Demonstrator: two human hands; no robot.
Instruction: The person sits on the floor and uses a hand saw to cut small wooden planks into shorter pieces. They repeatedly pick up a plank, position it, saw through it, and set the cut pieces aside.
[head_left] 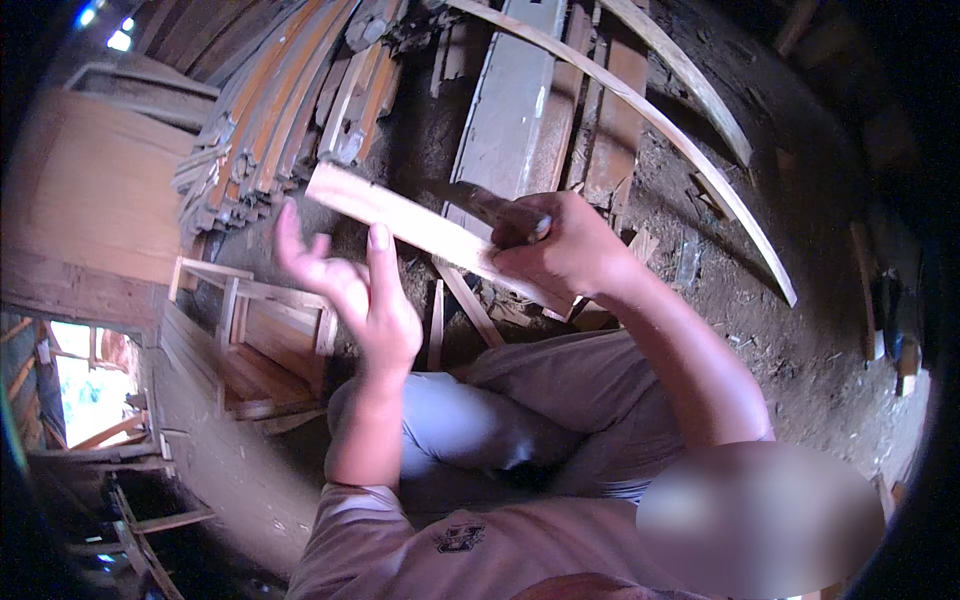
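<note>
A shirt is closest. Past it, the right hand grips a dark tool and seems to hold the pale wood strip too. The strip is up in the air, with its far end to the left. The left hand is loose, and its thumb seems to touch the strip. The strip looks cut straight already, but isn't joined to anything. I can't tell how much work is left.

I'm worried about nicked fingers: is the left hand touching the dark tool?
Apart. The head view shows a clear gap between the left hand and the dark tool, which sits in the right hand.
</note>
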